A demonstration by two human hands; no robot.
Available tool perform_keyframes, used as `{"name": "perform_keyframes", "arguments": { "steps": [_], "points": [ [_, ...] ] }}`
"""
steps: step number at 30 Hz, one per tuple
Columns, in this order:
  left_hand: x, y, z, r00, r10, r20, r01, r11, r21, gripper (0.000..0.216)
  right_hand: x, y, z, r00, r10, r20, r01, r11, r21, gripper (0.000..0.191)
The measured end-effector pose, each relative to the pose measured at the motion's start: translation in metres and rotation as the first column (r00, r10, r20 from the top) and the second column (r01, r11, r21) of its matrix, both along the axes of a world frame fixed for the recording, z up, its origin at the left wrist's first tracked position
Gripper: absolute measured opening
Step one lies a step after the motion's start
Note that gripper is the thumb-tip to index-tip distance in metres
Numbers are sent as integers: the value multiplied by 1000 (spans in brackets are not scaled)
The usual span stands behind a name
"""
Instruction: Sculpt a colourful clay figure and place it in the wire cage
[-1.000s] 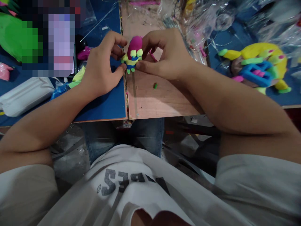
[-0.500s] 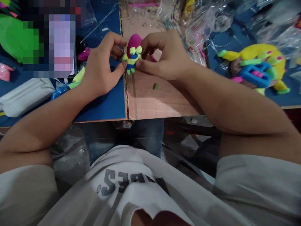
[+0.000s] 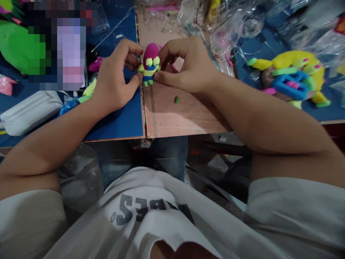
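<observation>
A small clay figure (image 3: pixel 150 64) with a magenta head, yellow-green eyes and a yellow and blue striped body stands upright over the seam between a blue board (image 3: pixel 118 118) and a bare wooden board (image 3: pixel 185 115). My left hand (image 3: pixel 114 81) pinches its left side between thumb and curled fingers. My right hand (image 3: pixel 188 66) pinches its right side in the same way. Both hands rest on the boards. A tiny green clay bit (image 3: pixel 176 99) lies on the wood just below my right hand.
A larger yellow, blue and green clay figure (image 3: pixel 293 77) lies at the right. Crumpled clear plastic wrap (image 3: pixel 231 25) fills the back right. A white packet (image 3: pixel 29 111) and bright clay lumps (image 3: pixel 88 90) sit at the left. My knees show under the table edge.
The figure and both hands have shifted slightly left and down in view; the grip is unchanged.
</observation>
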State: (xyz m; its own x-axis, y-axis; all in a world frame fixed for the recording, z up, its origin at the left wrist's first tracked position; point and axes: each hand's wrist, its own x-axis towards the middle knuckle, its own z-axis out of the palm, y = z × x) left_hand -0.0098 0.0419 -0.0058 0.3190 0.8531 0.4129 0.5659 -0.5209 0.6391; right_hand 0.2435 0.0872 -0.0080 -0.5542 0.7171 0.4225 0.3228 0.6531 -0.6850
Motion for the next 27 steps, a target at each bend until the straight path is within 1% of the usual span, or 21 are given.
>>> {"name": "perform_keyframes", "arguments": {
  "steps": [3, 5, 8, 11, 14, 19, 24, 27],
  "points": [
    [2, -1, 1, 1000, 9, -14, -9, 1000, 1, 38, -1, 3, -4, 1000, 21, -21, -22, 999, -23, 19],
    [2, -1, 2, 999, 14, -32, -15, 1000, -7, 38, -3, 4, -8, 999, 31, -29, -32, 999, -28, 22],
    [2, 0, 1, 999, -4, -36, 3, 1000, -28, 39, -5, 5, -13, 1000, 7, -2, -7, 1000, -31, 27],
    [1, 2, 0, 1000, -21, 3, 21, 1000, -23, 38, -8, 6, -16, 1000, -4, 27, 6, 998, -64, 30],
    [1, 1, 0, 999, -29, 28, 29, 1000, 12, 38, -9, 6, -17, 999, -4, 37, 7, 997, -77, 31],
    [2, 0, 1, 999, -35, 24, 33, 997, 63, 36, -12, 4, -17, 999, 7, 45, -2, 995, -101, 33],
    [2, 2, 1, 1000, -29, -1, 29, 999, 13, 35, -15, 3, -19, 999, 0, 47, 4, 996, -92, 31],
    [3, 1, 2, 1000, -27, -16, 27, 999, 25, 34, -15, 3, -19, 999, 8, 49, -4, 996, -93, 31]
  ]
}}
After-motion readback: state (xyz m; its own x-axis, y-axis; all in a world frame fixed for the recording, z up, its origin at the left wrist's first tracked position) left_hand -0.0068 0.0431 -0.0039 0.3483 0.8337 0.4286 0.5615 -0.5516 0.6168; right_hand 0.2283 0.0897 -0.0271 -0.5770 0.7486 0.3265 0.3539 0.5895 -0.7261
